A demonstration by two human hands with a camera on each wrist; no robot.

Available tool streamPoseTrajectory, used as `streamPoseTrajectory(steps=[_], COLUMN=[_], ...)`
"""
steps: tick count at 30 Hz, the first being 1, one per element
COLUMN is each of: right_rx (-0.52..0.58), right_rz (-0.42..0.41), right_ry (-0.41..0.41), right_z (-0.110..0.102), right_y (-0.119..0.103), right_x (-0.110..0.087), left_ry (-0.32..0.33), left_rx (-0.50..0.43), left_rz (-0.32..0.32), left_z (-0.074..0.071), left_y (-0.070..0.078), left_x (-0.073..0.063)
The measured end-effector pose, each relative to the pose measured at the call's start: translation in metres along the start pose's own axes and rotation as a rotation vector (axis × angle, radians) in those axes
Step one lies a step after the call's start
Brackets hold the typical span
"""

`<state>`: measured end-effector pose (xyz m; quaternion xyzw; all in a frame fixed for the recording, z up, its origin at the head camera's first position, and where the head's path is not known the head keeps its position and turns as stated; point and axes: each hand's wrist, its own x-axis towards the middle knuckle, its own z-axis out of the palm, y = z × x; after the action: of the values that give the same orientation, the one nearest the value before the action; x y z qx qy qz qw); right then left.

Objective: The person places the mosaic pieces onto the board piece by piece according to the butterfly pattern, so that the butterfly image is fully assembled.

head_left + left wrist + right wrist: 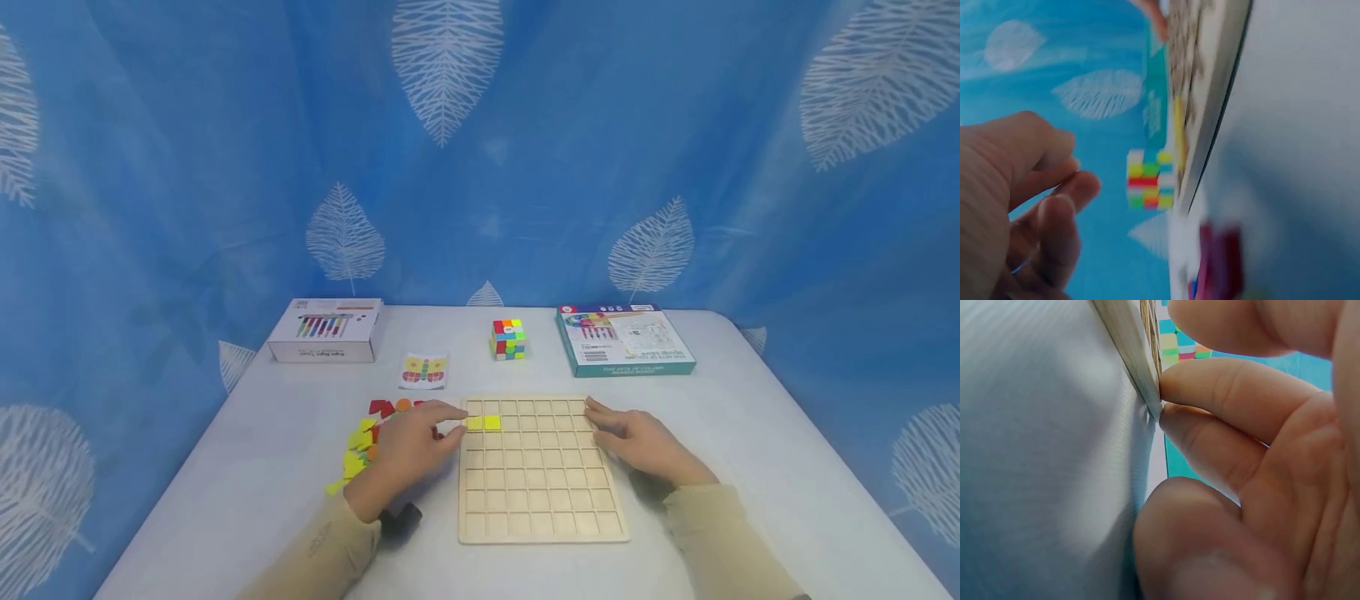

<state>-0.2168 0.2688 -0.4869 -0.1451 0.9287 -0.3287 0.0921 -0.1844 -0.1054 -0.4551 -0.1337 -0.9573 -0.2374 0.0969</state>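
Note:
A square wooden grid board [536,536] lies flat on the table. Two yellow square tiles lie side by side at its left, in the second row from the back: the outer tile [474,423] and its neighbour [492,422]. My left hand [412,446] is at the board's left edge, thumb and index finger close to the outer tile. In the left wrist view no piece shows between the bent fingers [1082,187]. On the board's right edge rest the fingertips of my right hand [645,443], its fingers extended; the right wrist view shows fingers [1229,387] touching the rim.
Loose coloured pieces [355,462] in yellow, red and orange lie left of the board, partly hidden by the left hand. Behind stand a butterfly pattern card [423,372], a puzzle cube [509,340], a white box [326,331] and a teal-edged box [626,342].

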Motion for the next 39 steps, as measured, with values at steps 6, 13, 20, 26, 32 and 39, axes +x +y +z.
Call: streamPoseTrajectory(steps=[6,13,20,26,32,39], right_rx=[-0.009,-0.014,-0.016,-0.008,-0.008,-0.001], right_rz=[-0.010,0.000,-0.019,0.007,-0.007,-0.017], right_ry=[-0.004,0.005,0.001,-0.001,-0.002,0.002], right_z=[0.000,-0.002,-0.002,0.000,0.000,-0.001], right_y=[0.001,0.002,0.000,0.001,0.001,0.001], right_x=[0.001,0.000,0.001,0.001,0.001,0.000], left_ry=[-0.091,-0.273,-0.412,-0.415,-0.394,-0.337], left_rx=[-0.062,-0.055,-0.089,-0.119,-0.094,-0.045], left_rz=[-0.148,-0.283,-0.298,-0.256,-0.314,-0.382], left_z=[-0.045,-0.072,-0.072,-0.071,-0.075,-0.080], left_y=[-0.053,-0.119,-0.136,-0.136,-0.135,-0.142], left_x=[-0.023,-0.053,-0.061,-0.063,-0.060,-0.060])
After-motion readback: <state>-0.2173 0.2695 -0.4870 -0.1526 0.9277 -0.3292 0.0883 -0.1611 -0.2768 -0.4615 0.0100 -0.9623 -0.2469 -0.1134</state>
